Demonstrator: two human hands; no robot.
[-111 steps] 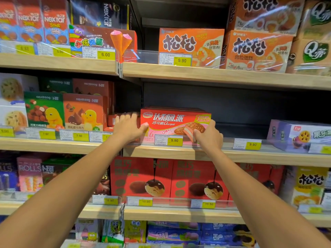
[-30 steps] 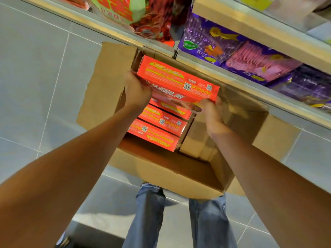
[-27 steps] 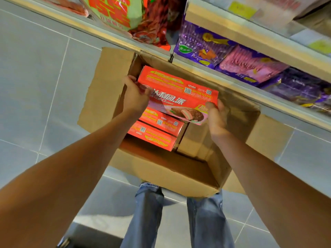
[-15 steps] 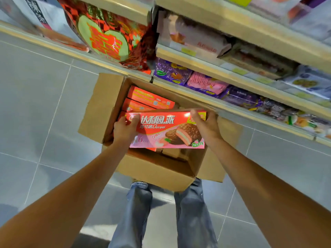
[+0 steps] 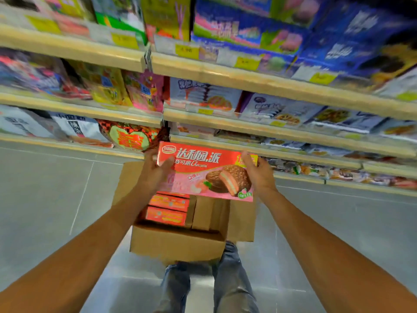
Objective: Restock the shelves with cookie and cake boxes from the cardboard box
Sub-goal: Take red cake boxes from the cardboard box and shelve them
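Blurred snack shelves (image 5: 248, 80) filled the far side while the left hand (image 5: 155, 175) and right hand (image 5: 257, 175) clamped the short ends of a red cake box (image 5: 209, 160) above the cardboard box (image 5: 178, 245); it looked light, stiff and best gripped there.

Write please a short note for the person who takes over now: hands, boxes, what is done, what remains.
Left hand grips the left end of the red pie box; right hand holds its right end.
The box is in the air above the open cardboard box on the floor.
At least two more red boxes lie inside it.
Done: this one is out.
Left: put it on a shelf, then the others.
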